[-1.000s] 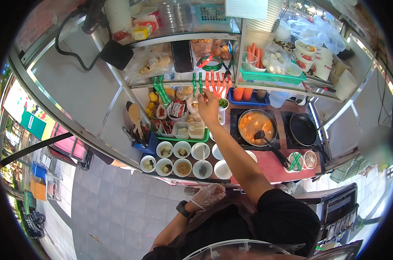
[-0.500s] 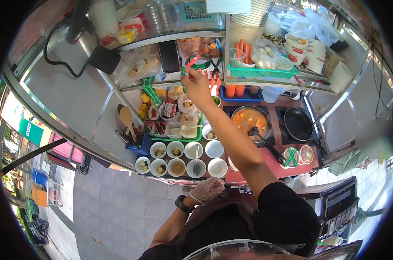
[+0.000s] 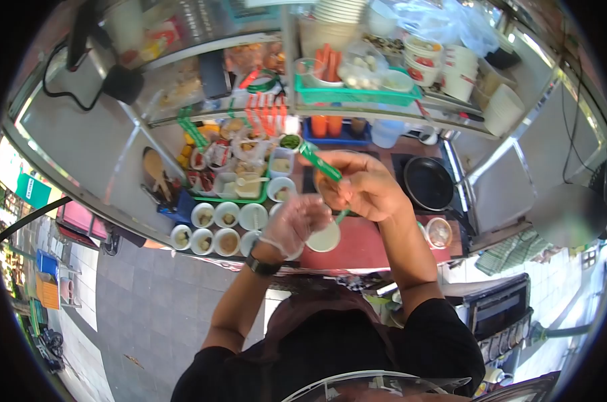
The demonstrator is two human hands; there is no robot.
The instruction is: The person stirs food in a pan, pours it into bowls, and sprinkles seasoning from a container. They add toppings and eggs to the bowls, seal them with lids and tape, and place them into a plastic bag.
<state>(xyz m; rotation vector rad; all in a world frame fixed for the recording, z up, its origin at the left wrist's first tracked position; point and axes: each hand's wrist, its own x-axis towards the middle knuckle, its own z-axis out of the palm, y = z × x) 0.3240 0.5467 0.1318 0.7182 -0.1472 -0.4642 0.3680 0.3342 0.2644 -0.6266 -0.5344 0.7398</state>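
My bare right hand is raised over the counter, thumb and fingers pinched on a green printed strip of tape. One end sticks out to the upper left; a lower piece hangs below the fingers toward a white cup. My left hand, in a clear plastic glove, is just left of the strip's lower end, over the cup's left side. Its fingers are blurred, and whether they touch the cup or strip cannot be told. Several white cups, some with food inside, stand in rows to the left.
A red mat lies under the white cup. Beyond are a black frying pan, a green basket on the shelf, and more green strips hanging from the shelf edge. A lidded cup stands at right.
My right hand has come down from the shelf edge with the green strip of tape. My left hand has risen from the counter's front edge to the cup. The camera view has shifted.
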